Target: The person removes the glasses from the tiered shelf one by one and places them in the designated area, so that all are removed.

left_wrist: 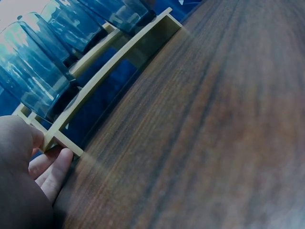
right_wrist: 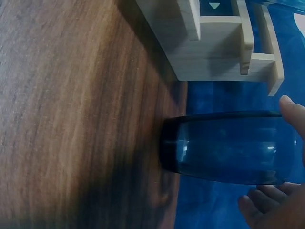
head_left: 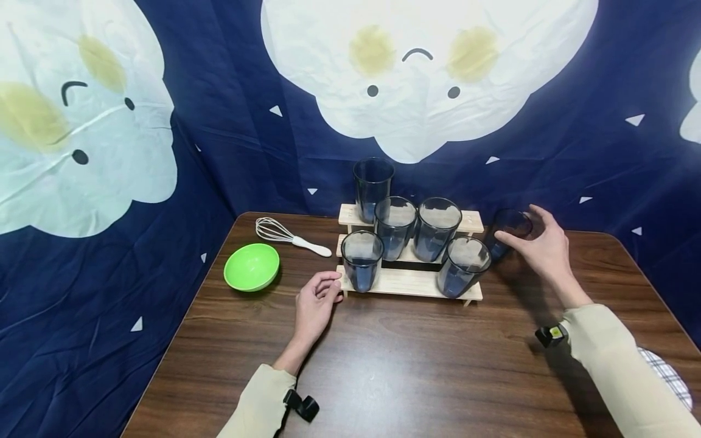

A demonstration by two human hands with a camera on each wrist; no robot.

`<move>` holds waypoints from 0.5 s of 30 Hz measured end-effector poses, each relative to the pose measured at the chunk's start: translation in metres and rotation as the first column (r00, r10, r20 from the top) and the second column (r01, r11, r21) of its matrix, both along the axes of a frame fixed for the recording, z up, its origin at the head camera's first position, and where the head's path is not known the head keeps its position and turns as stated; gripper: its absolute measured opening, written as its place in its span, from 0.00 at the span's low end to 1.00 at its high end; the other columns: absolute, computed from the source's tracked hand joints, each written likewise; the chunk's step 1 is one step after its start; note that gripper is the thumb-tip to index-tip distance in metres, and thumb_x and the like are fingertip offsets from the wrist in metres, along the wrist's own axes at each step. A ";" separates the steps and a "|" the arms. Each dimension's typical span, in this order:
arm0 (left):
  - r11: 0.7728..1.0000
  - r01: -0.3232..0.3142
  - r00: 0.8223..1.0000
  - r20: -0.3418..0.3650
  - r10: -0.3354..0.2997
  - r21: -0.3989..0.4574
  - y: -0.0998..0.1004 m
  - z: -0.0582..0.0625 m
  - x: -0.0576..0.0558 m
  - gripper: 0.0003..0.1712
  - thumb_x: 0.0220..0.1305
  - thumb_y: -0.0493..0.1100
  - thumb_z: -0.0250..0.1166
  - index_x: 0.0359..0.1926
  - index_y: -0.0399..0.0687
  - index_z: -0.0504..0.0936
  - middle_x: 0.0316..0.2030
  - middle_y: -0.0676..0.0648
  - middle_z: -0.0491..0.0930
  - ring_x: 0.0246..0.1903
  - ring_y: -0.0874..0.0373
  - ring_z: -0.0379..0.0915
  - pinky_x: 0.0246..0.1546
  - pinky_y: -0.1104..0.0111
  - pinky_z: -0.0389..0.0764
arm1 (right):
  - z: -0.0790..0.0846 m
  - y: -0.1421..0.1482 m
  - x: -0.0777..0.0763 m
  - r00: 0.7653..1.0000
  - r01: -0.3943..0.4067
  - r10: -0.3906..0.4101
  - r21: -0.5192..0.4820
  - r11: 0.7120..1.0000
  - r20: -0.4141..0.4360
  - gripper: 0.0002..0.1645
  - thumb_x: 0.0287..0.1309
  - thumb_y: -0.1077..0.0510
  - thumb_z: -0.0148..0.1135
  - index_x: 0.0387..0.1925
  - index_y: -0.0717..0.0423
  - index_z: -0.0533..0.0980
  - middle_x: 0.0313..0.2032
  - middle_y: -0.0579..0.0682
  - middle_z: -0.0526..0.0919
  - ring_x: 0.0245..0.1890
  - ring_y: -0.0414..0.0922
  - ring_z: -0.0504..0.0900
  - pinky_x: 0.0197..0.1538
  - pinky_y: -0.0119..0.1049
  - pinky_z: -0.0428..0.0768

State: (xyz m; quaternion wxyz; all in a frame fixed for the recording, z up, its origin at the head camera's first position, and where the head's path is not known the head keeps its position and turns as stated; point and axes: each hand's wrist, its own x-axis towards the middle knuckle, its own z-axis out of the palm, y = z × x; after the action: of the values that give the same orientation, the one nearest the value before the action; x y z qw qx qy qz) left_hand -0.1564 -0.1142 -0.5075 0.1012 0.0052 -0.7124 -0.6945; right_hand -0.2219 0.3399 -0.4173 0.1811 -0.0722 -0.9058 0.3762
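A tiered wooden rack (head_left: 408, 281) carries several dark, clear drinking glasses, one of them a glass (head_left: 374, 188) at the left of its back tier. Two glasses stand on the middle tier, and a front left glass (head_left: 363, 267) and a front right glass (head_left: 462, 274) on the lowest. With curled fingers my left hand (head_left: 314, 307) holds the rack's lower left end, by its leg (left_wrist: 69, 144). Right of the rack, my right hand (head_left: 542, 249) grips another glass (right_wrist: 224, 148) near its rim, thumb and fingers on opposite sides. Whether this glass touches the table cannot be told.
On the left of the wooden table (head_left: 383, 365) lie a green bowl (head_left: 252, 267) and a white-handled whisk (head_left: 296, 239). A checked cloth or plate (head_left: 668, 374) shows partly beneath my right sleeve. Behind the rack hangs a blue curtain (head_left: 230, 121) with cloud shapes.
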 end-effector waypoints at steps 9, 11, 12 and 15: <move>1.000 -0.005 1.000 0.004 0.005 0.000 -0.001 -0.001 0.000 0.08 0.76 0.28 0.67 0.53 0.29 0.87 0.42 0.31 0.91 0.36 0.65 0.88 0.40 0.72 0.96 | 0.015 -0.006 0.003 0.996 0.017 -0.020 -0.029 0.999 -0.089 0.56 0.63 0.45 0.83 0.85 0.52 0.65 0.76 0.59 0.77 0.66 0.59 0.79 0.56 0.23 0.72; 1.000 -0.006 1.000 0.003 0.006 -0.002 -0.001 -0.001 -0.001 0.08 0.77 0.28 0.67 0.52 0.29 0.87 0.42 0.31 0.91 0.37 0.65 0.88 0.40 0.72 0.96 | 0.018 -0.009 0.005 0.993 0.008 -0.013 -0.047 0.999 -0.119 0.54 0.64 0.46 0.82 0.85 0.51 0.66 0.76 0.58 0.77 0.72 0.59 0.76 0.65 0.28 0.74; 1.000 -0.007 1.000 0.004 0.007 -0.003 -0.001 -0.002 -0.001 0.08 0.77 0.28 0.67 0.52 0.29 0.87 0.42 0.31 0.91 0.37 0.64 0.89 0.40 0.71 0.96 | 0.020 -0.011 0.006 0.991 0.002 -0.009 -0.053 0.999 -0.136 0.53 0.64 0.47 0.81 0.84 0.51 0.67 0.76 0.57 0.77 0.74 0.58 0.75 0.69 0.31 0.74; 1.000 -0.006 1.000 0.005 0.006 -0.003 -0.001 -0.002 -0.001 0.08 0.77 0.28 0.68 0.53 0.29 0.87 0.42 0.32 0.91 0.37 0.64 0.89 0.40 0.71 0.96 | 0.025 -0.018 0.008 0.983 -0.025 0.014 -0.055 0.998 -0.185 0.50 0.65 0.50 0.81 0.83 0.52 0.68 0.76 0.56 0.78 0.78 0.55 0.72 0.79 0.35 0.70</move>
State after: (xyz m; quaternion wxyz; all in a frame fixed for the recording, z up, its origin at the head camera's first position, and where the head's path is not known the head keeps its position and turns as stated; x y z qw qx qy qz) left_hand -0.1571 -0.1154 -0.5091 0.1016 0.0088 -0.7136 -0.6931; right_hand -0.2136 0.3222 -0.3919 0.2585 -0.0333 -0.8747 0.4086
